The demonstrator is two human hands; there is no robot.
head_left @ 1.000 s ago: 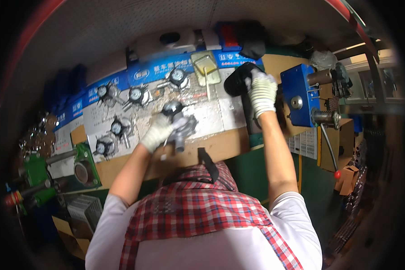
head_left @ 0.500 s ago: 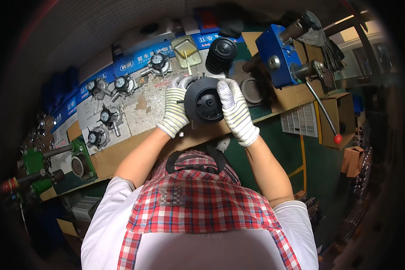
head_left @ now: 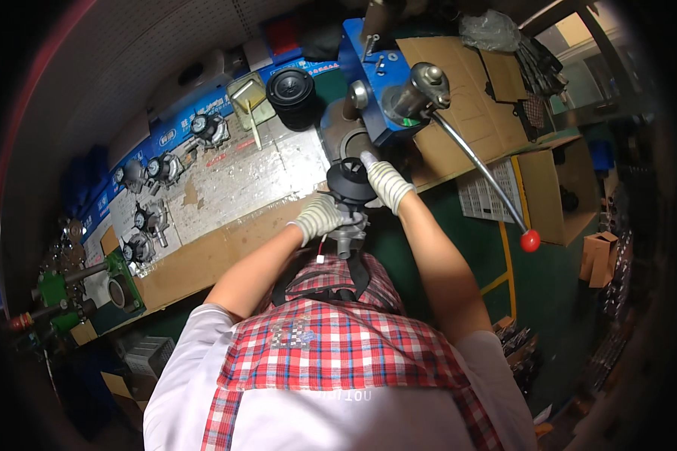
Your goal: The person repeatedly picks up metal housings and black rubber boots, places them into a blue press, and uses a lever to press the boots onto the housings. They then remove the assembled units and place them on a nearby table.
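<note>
Before my waist, at the bench's front edge, I hold a motor unit: a black fan wheel (head_left: 346, 183) with a grey metal motor housing (head_left: 348, 234) under it. My left hand (head_left: 322, 216), in a striped knit glove, is closed on the housing side. A white connector (head_left: 320, 258) dangles there on a thin red wire. My right hand (head_left: 387, 183), gloved the same way, grips the wheel's right rim with the thumb on top. Just beyond the wheel lies the round base (head_left: 356, 144) of a blue arbor press (head_left: 380, 83).
Several similar metal motor units (head_left: 164, 171) sit on the bench at left. A stack of black fan wheels (head_left: 289, 89) stands behind, beside a tray with a brush (head_left: 248, 98). The press lever's red knob (head_left: 530, 240) juts out at right. A green vise-like fixture (head_left: 122, 284) is far left.
The wheel has gone from face-up between both hands to tilted, with the metal housing now showing below. My left hand moved lower, and the view shifted right toward the press.
</note>
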